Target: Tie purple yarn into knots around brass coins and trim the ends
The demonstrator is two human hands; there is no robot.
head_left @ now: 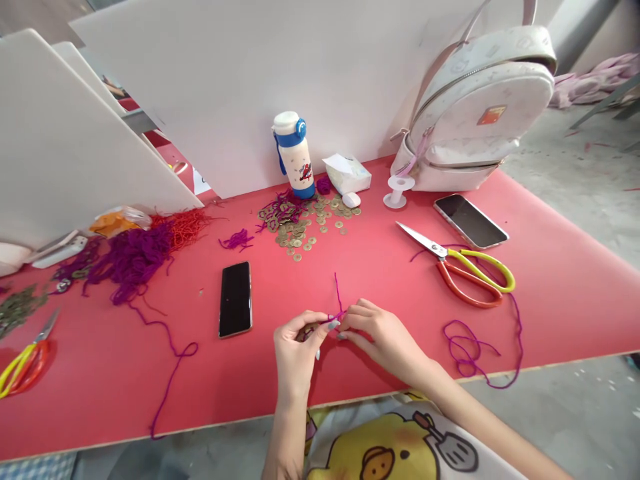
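Near the table's front edge, my left hand (300,340) pinches a purple cord (338,291) between thumb and fingers. Brownish round pieces that look like coins (306,331) show partly inside that hand. Close beside it, my right hand (374,333) has its fingertips closed on the same cord, and one cord end sticks up beyond the fingers. How the cord is looped between the fingertips is too small to make out. Farther back lies a pile of holed brass-coloured coins (299,230), with purple cord tangled among some of them.
Scissors (465,267) and a loose purple strand (465,347) lie right; a black phone (235,300) lies left. Behind stand a bottle (296,157), tissue pack (347,175), white spool (399,192), second phone (471,220) and backpack (470,120). Purple yarn (133,257) and other scissors (27,363) are far left.
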